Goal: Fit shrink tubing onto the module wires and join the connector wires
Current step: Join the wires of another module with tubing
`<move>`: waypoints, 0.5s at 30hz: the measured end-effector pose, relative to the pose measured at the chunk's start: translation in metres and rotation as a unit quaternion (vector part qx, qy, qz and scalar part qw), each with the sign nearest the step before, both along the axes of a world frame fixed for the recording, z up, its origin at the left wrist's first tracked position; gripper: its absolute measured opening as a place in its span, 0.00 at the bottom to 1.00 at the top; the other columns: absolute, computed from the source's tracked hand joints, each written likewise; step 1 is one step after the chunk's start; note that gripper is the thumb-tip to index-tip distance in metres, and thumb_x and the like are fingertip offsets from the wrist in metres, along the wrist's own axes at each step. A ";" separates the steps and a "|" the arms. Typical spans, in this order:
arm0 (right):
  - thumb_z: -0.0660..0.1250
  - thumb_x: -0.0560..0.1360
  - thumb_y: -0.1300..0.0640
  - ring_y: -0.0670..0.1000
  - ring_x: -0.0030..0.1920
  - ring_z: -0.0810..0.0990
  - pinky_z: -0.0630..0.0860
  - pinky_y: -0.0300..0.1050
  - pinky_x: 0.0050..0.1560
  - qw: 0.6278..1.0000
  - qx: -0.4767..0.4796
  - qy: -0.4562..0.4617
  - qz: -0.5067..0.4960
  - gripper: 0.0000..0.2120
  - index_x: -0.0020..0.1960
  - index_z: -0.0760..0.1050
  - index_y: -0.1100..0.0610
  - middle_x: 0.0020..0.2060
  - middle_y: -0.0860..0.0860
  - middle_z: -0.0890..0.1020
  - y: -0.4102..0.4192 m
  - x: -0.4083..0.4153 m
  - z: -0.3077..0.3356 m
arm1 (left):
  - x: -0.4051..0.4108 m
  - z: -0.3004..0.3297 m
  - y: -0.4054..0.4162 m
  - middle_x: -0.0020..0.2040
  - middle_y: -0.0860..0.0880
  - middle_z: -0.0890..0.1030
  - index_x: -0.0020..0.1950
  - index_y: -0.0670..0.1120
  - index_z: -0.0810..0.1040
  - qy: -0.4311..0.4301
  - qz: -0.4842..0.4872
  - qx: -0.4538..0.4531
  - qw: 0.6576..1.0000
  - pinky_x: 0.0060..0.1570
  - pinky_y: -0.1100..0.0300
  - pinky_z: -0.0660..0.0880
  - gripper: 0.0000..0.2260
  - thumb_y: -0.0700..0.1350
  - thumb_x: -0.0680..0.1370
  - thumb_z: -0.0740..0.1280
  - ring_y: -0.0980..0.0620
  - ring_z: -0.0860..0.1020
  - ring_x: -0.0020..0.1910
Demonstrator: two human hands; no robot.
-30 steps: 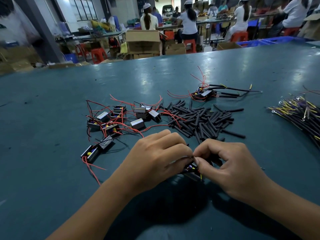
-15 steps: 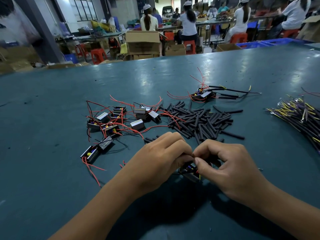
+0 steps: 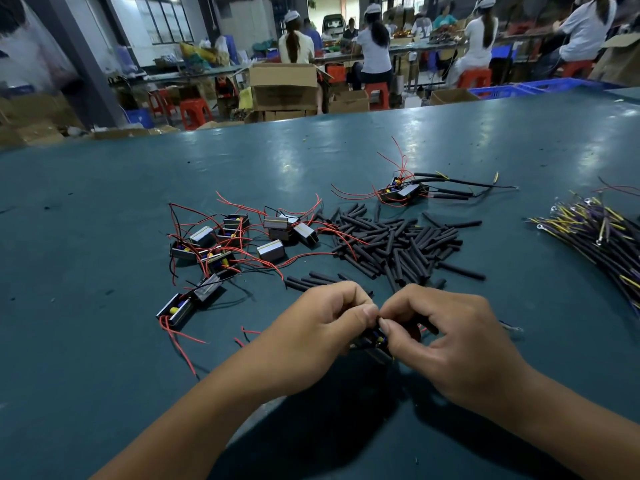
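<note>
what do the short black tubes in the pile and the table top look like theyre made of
Black tubes: likely soft matte plastic or rubber; they look dull, with no glints, and some lie flattened or bent. Table: a teal sheet covering, probably vinyl or rubber mat; it shows soft, smeared reflections of the ceiling lights and small scuffs.

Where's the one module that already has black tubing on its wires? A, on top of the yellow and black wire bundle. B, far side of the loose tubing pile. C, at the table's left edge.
B: the tubed module lies alone beyond the shrink tubing pile.
</note>
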State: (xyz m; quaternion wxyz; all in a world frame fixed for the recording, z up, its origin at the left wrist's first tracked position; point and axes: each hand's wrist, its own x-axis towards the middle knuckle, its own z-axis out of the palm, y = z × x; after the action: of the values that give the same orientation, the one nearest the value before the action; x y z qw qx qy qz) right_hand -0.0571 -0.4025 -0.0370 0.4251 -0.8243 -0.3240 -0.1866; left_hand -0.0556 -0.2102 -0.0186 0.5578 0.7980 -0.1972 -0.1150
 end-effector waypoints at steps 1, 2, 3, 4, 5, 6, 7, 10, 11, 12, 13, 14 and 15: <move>0.70 0.72 0.61 0.43 0.33 0.76 0.71 0.33 0.35 1.000 -0.007 -0.008 0.000 0.02 0.41 0.79 0.55 0.31 0.43 0.78 0.000 0.000 0.000 | -0.001 0.001 -0.001 0.29 0.54 0.68 0.41 0.45 0.73 0.047 0.007 -0.030 0.998 0.28 0.65 0.61 0.10 0.44 0.82 0.63 0.56 0.63 0.28; 0.70 0.73 0.60 0.43 0.33 0.75 0.71 0.34 0.35 1.000 -0.013 -0.015 0.001 0.02 0.41 0.79 0.56 0.32 0.43 0.78 0.000 0.000 -0.001 | -0.002 0.001 -0.001 0.29 0.52 0.67 0.41 0.45 0.73 0.089 0.013 -0.055 0.994 0.28 0.65 0.61 0.10 0.40 0.83 0.62 0.56 0.62 0.27; 0.69 0.74 0.59 0.43 0.33 0.75 0.72 0.35 0.36 1.000 -0.019 -0.020 0.003 0.03 0.41 0.80 0.56 0.32 0.43 0.78 0.000 0.000 -0.001 | -0.002 0.001 -0.002 0.29 0.52 0.67 0.40 0.45 0.74 0.121 0.018 -0.072 0.990 0.27 0.66 0.60 0.11 0.39 0.82 0.62 0.56 0.62 0.27; 0.68 0.74 0.57 0.43 0.33 0.75 0.71 0.35 0.36 0.999 -0.026 -0.024 0.004 0.04 0.42 0.80 0.56 0.32 0.43 0.78 0.001 0.000 -0.001 | -0.003 0.001 -0.001 0.29 0.51 0.67 0.39 0.45 0.74 0.140 0.020 -0.081 0.987 0.27 0.66 0.60 0.11 0.38 0.82 0.62 0.56 0.62 0.27; 0.68 0.74 0.56 0.42 0.33 0.75 0.71 0.36 0.36 0.999 -0.030 -0.025 0.006 0.05 0.42 0.80 0.56 0.33 0.43 0.77 0.001 0.000 -0.001 | -0.003 0.001 -0.001 0.30 0.51 0.68 0.38 0.46 0.74 0.148 0.020 -0.086 0.985 0.27 0.66 0.60 0.12 0.38 0.81 0.62 0.56 0.63 0.27; 0.68 0.74 0.57 0.42 0.33 0.75 0.71 0.35 0.36 0.999 -0.030 -0.022 0.008 0.04 0.42 0.80 0.55 0.33 0.43 0.77 0.001 0.000 -0.001 | -0.003 0.001 0.000 0.30 0.51 0.68 0.37 0.46 0.74 0.150 0.020 -0.086 0.985 0.27 0.67 0.61 0.12 0.38 0.81 0.62 0.56 0.63 0.27; 0.68 0.74 0.58 0.43 0.33 0.75 0.71 0.35 0.36 1.000 -0.024 -0.014 0.009 0.03 0.42 0.80 0.55 0.32 0.42 0.77 0.001 0.000 -0.001 | -0.003 0.001 0.000 0.30 0.51 0.67 0.38 0.47 0.74 0.148 0.020 -0.083 0.985 0.27 0.67 0.61 0.12 0.39 0.81 0.63 0.56 0.63 0.28; 0.70 0.73 0.60 0.44 0.32 0.76 0.71 0.35 0.35 1.000 0.005 0.018 0.008 0.03 0.41 0.79 0.54 0.31 0.43 0.78 0.000 0.001 -0.002 | -0.001 0.002 0.001 0.29 0.52 0.67 0.38 0.49 0.77 0.133 0.024 -0.066 0.989 0.27 0.68 0.63 0.13 0.42 0.82 0.64 0.57 0.63 0.27; 0.70 0.73 0.60 0.44 0.32 0.76 0.71 0.35 0.35 1.000 0.003 0.017 0.008 0.03 0.41 0.79 0.55 0.31 0.43 0.78 0.000 0.001 -0.002 | -0.001 0.003 0.000 0.29 0.52 0.67 0.37 0.49 0.77 0.134 0.024 -0.064 0.989 0.27 0.68 0.63 0.13 0.42 0.82 0.64 0.57 0.63 0.27; 0.70 0.73 0.60 0.44 0.32 0.76 0.71 0.34 0.35 1.000 -0.006 0.009 0.008 0.02 0.41 0.79 0.55 0.31 0.43 0.78 0.000 0.002 -0.002 | -0.001 0.002 0.001 0.29 0.51 0.67 0.36 0.49 0.76 0.145 0.024 -0.068 0.987 0.27 0.67 0.62 0.14 0.42 0.82 0.64 0.56 0.63 0.27; 0.70 0.73 0.60 0.43 0.32 0.75 0.71 0.33 0.35 1.000 -0.020 -0.003 0.006 0.02 0.41 0.79 0.56 0.31 0.43 0.78 0.001 0.001 -0.002 | -0.001 0.002 0.001 0.30 0.51 0.67 0.35 0.48 0.76 0.166 0.025 -0.078 0.983 0.26 0.67 0.61 0.14 0.41 0.81 0.64 0.56 0.62 0.27; 0.70 0.73 0.60 0.43 0.33 0.75 0.70 0.34 0.35 0.999 -0.035 -0.014 0.003 0.02 0.41 0.80 0.56 0.32 0.42 0.77 0.002 0.001 -0.002 | -0.002 0.001 0.001 0.30 0.51 0.67 0.34 0.48 0.75 0.189 0.026 -0.089 0.978 0.25 0.67 0.60 0.15 0.41 0.81 0.63 0.56 0.61 0.26; 0.70 0.73 0.60 0.43 0.33 0.75 0.71 0.35 0.35 0.999 -0.045 -0.019 0.001 0.02 0.41 0.80 0.56 0.32 0.43 0.77 0.002 0.001 -0.003 | -0.003 0.001 0.001 0.30 0.51 0.67 0.34 0.48 0.75 0.205 0.028 -0.097 0.973 0.24 0.68 0.59 0.15 0.40 0.81 0.63 0.56 0.60 0.26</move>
State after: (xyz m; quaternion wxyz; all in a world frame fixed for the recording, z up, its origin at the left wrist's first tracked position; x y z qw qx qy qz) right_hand -0.0565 -0.4005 -0.0398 0.3815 -0.8388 -0.3407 -0.1868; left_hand -0.0581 -0.2093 -0.0176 0.6641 0.7045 -0.0665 -0.2414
